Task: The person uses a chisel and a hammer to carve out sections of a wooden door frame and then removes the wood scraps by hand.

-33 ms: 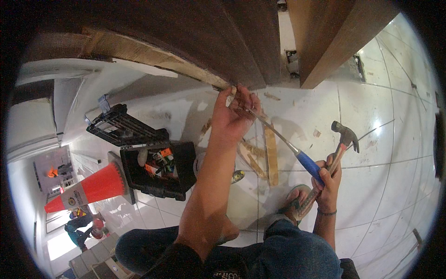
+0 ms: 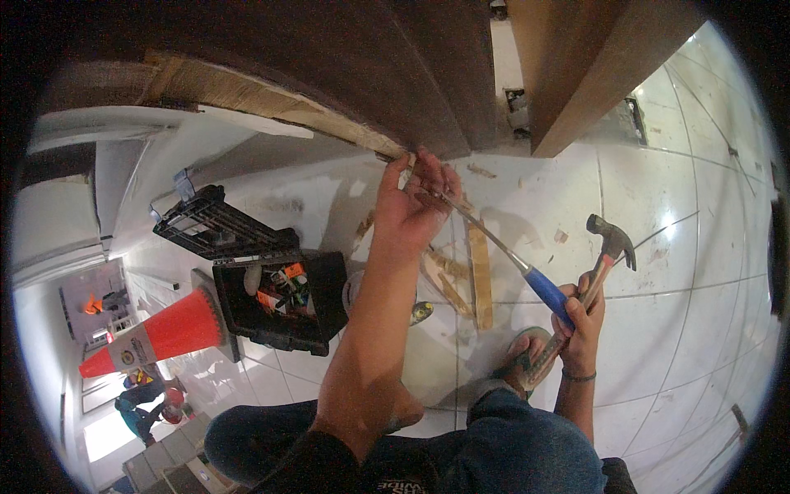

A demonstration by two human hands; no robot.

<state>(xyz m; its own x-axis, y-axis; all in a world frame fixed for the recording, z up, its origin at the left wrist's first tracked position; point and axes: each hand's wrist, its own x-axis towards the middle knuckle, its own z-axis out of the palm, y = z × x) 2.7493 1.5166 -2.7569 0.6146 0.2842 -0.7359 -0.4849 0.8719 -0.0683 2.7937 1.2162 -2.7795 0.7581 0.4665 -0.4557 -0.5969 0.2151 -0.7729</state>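
Observation:
My left hand (image 2: 418, 202) reaches up to the lower edge of a dark brown wooden panel (image 2: 362, 74), where a pale wood strip (image 2: 271, 99) ends. Its thumb and fingers are closed together there; what they pinch is too small to make out. Both a screwdriver (image 2: 545, 290) with a blue handle and a claw hammer (image 2: 611, 239) with a wooden handle are gripped in my right hand (image 2: 583, 325). The screwdriver's long metal shaft slants up to the left hand, its tip lost among the fingers. The hammer's head points away from me.
An open black toolbox (image 2: 325, 288) full of tools stands on the left, beside an orange-and-white traffic cone (image 2: 177, 325). Wood scraps (image 2: 480, 276) lie on the white tiled floor (image 2: 642, 337). A brown post (image 2: 568, 90) rises at right. Another person (image 2: 141, 405) crouches far left.

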